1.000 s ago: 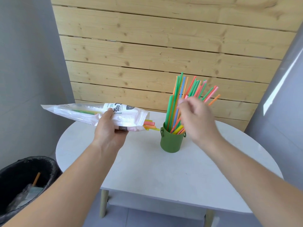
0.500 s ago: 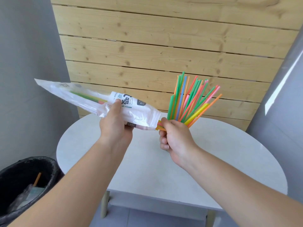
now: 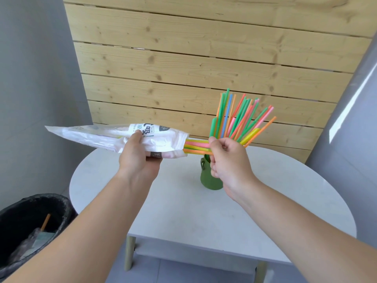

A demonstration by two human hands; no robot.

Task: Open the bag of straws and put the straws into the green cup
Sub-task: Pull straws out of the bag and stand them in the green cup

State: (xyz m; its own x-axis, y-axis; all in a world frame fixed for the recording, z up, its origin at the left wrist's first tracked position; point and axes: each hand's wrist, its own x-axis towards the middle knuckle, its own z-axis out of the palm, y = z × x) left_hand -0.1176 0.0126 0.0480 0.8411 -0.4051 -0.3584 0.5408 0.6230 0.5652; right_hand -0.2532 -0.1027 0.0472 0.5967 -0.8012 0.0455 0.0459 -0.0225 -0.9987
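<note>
- Several straws are pinched by the right hand near the green cup; the bag is gripped by the left hand.
- They could be scattered beside the green cup by a jerked pull.

2 hands, 1 bag, 1 green cup, 1 tbl, 1 bin, 20+ straws

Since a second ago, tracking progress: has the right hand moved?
Yes: the right hand shifted left across the cup to grip straws poking from the bag.
</note>
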